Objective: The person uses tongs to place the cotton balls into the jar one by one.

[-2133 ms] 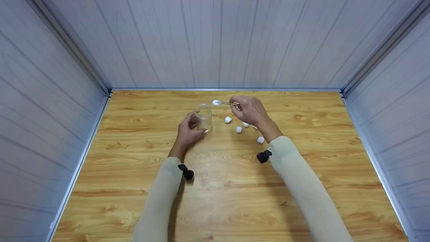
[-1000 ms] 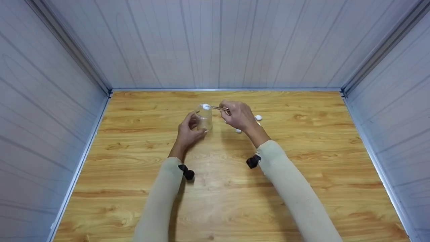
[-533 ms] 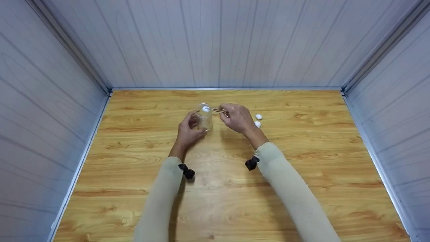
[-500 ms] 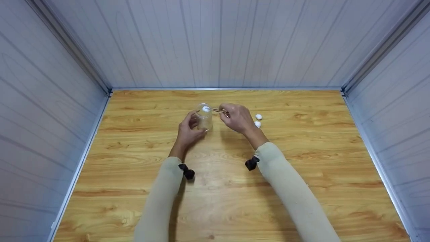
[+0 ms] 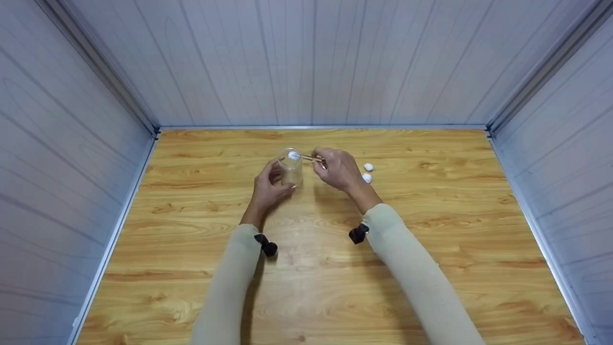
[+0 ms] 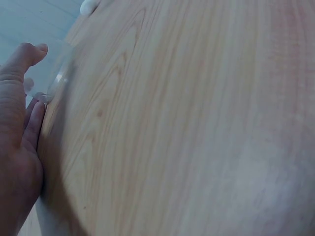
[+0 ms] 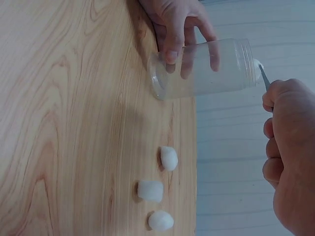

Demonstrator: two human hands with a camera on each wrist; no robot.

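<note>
On table, mid-far, I saw jar upright, left hand curled round its side, thumb and fingers on glass. Right hand pinched tweezers, tips clamped on ball at jar mouth. Loose balls lay near jar on wood; three counted in right wrist view.

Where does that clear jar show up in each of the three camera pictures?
Head: the clear jar stands mid-table, between both hands.
Left wrist: only a faint glassy edge at upper left, beside the left hand.
Right wrist: it lies across the top.
Shared landmark: the left hand gripping it.
</note>
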